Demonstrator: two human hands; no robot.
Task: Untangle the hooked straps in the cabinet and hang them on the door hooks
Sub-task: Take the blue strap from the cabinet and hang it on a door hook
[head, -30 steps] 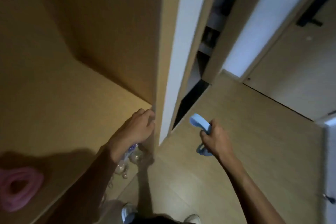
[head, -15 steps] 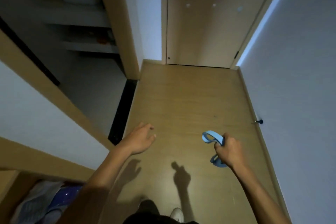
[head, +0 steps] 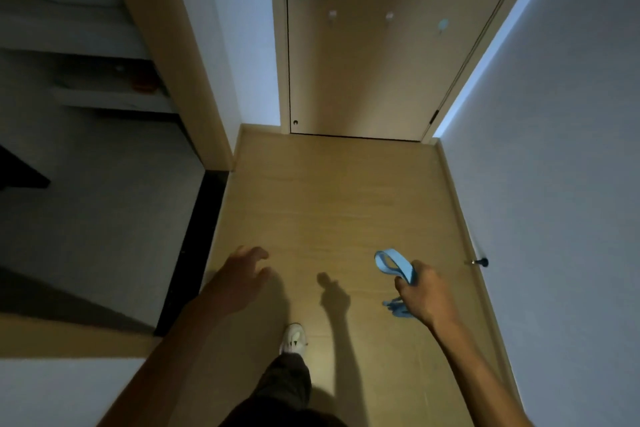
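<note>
Blue strap [head: 404, 267], looped, seemingly flat, gripped in right hand [head: 427, 295]; left hand [head: 239, 279] relaxed, empty.

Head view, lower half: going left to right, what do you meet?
Open left hand → white shoe → light blue strap loop, gripped by the right hand → small dark wall-mounted doorstop.
</note>
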